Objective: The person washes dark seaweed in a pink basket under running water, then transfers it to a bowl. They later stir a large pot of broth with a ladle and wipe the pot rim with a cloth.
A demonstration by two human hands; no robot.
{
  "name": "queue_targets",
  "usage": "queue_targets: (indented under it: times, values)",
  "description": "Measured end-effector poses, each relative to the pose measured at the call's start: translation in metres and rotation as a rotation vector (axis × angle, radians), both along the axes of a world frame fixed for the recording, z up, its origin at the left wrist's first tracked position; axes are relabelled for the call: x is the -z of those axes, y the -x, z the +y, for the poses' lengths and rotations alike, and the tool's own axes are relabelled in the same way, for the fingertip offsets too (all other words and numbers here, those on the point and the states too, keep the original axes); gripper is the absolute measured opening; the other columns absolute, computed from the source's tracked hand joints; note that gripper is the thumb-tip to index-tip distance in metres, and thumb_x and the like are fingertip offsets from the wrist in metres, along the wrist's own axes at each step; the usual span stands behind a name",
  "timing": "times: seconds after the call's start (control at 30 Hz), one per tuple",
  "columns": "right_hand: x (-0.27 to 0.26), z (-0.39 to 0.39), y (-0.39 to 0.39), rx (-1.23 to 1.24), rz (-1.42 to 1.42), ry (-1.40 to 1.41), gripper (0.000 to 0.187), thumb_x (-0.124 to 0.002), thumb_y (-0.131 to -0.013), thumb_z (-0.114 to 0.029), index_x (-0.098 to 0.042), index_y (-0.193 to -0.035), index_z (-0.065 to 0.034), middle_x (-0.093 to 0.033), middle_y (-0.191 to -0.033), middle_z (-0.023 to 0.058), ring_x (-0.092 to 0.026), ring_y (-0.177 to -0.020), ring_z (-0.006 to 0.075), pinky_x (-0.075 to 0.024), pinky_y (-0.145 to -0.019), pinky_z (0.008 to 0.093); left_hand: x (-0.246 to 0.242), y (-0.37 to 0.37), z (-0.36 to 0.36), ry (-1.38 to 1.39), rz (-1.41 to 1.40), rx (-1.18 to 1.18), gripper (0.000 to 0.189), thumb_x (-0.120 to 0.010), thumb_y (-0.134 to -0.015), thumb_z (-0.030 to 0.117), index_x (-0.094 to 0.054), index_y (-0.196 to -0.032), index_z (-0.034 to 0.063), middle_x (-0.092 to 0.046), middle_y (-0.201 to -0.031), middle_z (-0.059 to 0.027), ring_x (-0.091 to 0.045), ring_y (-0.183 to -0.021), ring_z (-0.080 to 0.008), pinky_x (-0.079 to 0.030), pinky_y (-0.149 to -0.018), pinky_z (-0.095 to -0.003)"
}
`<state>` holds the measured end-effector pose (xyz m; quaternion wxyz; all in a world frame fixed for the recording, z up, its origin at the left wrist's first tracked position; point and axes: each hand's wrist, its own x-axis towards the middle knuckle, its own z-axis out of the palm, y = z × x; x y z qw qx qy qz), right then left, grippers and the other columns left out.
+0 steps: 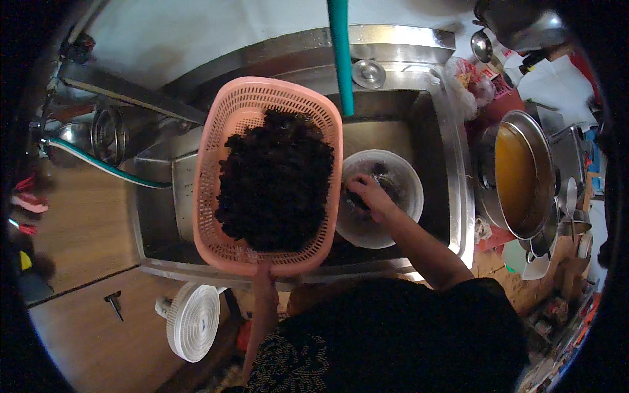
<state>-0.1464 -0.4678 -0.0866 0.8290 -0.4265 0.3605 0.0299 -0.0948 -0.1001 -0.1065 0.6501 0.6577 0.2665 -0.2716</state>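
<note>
A pink plastic colander basket (209,196) spans the stainless steel sink (457,196), filled with a heap of dark, frilly pieces (277,182) that look like wood ear fungus. My left hand (264,269) grips the basket's near rim; its fingers are partly hidden. To the right of the basket, a round, whitish bowl (413,216) holding liquid stands in the sink. My right hand (366,194) is over that bowl with its fingers curled around a dark piece (357,200).
A green hose (341,59) hangs down above the sink. On the right stands a large metal pot (521,196) with orange-brown liquid, beside plastic bags (469,88). A metal strainer lid (368,73) lies on the back ledge. A white fan (196,322) stands at lower left.
</note>
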Motion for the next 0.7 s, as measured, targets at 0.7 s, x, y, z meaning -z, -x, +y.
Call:
queue_targets:
  times: [0.7]
  values:
    - [0.133,-0.052,0.017,-0.651,0.143,1.301,0.055,-0.067,-0.073,-0.037,-0.056,-0.123,-0.0149,-0.059,-0.116,0.0163,-0.055,-0.109,0.0336,-0.0398,-0.097,0.0413,-0.068,-0.005,-0.041,-0.023,0.031,0.071,0.027,-0.06,-0.081,0.019,-0.055,-0.102,0.0029,-0.051,-0.09,-0.0024,-0.052,-0.085,-0.0153,-0.043,-0.08,-0.0308]
